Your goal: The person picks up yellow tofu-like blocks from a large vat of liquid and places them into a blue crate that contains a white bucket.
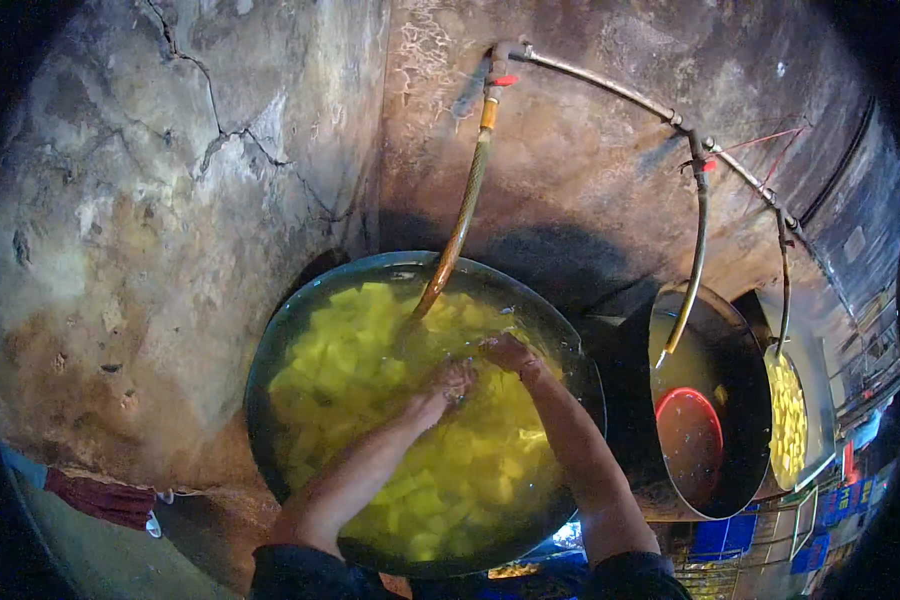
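Observation:
A large round dark-rimmed vat (594, 420) stands before me, filled with yellowish water. Many pale yellow blocks (420, 495), which look like pieces of tofu, lie crowded under the surface. My left hand (454, 379) is at the water near the middle of the vat, its fingers partly blurred. Just to the right and a little farther off, my right hand (508, 351) dips into the water with its fingertips hidden. Whether either hand grips a block cannot be seen. A hose (461, 210) drops into the vat beyond my hands.
A metal pipe (607, 79) with red-handled valves runs along the stained wall (450, 150). At right, a second vat (765, 450) holds water and a red-rimmed basin (720, 427) under another hose (694, 277). Farther right, yellow blocks (786, 420) fill another container. Blue crates (726, 536) stand lower right.

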A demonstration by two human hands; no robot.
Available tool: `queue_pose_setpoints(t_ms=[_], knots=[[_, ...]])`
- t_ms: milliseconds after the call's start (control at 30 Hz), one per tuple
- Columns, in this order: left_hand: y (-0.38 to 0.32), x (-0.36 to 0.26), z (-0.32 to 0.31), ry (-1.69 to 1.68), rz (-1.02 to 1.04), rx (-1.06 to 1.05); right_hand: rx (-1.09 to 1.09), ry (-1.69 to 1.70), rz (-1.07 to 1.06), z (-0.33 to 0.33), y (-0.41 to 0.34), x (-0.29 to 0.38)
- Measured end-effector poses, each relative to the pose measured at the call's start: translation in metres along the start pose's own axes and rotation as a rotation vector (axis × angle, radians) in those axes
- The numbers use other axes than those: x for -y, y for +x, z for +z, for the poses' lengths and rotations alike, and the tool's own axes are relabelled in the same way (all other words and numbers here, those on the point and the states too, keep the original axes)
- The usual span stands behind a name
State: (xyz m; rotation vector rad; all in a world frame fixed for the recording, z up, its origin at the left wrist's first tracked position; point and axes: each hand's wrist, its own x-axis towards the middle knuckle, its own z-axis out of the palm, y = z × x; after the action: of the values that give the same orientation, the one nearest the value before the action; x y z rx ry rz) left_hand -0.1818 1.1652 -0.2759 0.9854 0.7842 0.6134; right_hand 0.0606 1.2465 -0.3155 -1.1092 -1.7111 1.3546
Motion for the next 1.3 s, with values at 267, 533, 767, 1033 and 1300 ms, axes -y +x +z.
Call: queue_pose_setpoints(t_ms=[267, 533, 767, 1033, 1300], knots=[[-0.073, -0.097, 0.020, 0.404, 0.271, -0.169, 0.261, 0.452, -0.382, -0.022, -0.084, 0.066], [-0.078, -0.085, 0.023, -0.871, 0.051, -0.097, -0.110, 0.377, 0.298, 0.036, -0.119, 0.247], [-0.053, -0.061, 0.039, -1.030, 0.308, -0.245, 0.002, 0.038, 0.133, 0.093, -0.090, 0.317], [-0.073, -0.085, 0.067, -1.159, 0.352, -0.213, -0.176, -0.489, -0.088, 0.119, -0.072, 0.309], [-0.099, -0.099, 0.017, -1.387, 0.376, -0.451, 0.011, -0.246, 0.017, 0.184, -0.028, 0.316]])
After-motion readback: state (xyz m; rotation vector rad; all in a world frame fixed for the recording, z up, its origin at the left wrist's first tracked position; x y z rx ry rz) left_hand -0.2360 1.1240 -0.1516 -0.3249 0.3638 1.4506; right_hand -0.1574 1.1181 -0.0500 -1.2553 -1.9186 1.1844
